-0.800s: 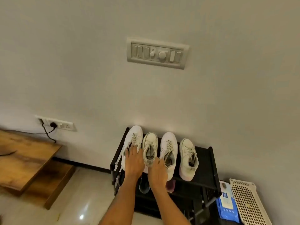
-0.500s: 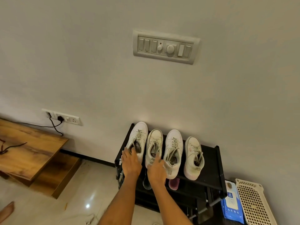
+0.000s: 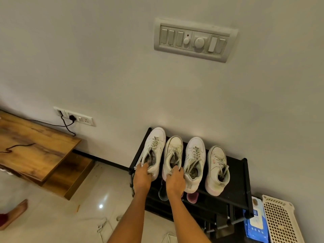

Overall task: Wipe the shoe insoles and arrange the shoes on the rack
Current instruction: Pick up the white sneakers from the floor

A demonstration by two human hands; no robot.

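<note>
Several white sneakers stand side by side, toes to the wall, on the top shelf of a black shoe rack (image 3: 236,174). My left hand (image 3: 141,178) grips the heel of the leftmost sneaker (image 3: 155,146). My right hand (image 3: 175,181) grips the heel of the second sneaker (image 3: 173,151). A third sneaker (image 3: 194,158) and a fourth sneaker (image 3: 217,165) stand to the right, untouched. Both forearms reach up from the bottom of the view.
A pink shoe (image 3: 192,198) and a dark shoe (image 3: 163,193) sit on a lower shelf. A blue wipes pack (image 3: 255,225) and a cream perforated basket (image 3: 282,220) lie to the right. A wooden table (image 3: 33,149) stands left; loose laces (image 3: 102,225) lie on the tiled floor.
My hands have slid back from over the shoe openings to the heels of the two left sneakers and now curl round them. The camera has moved closer and left.
</note>
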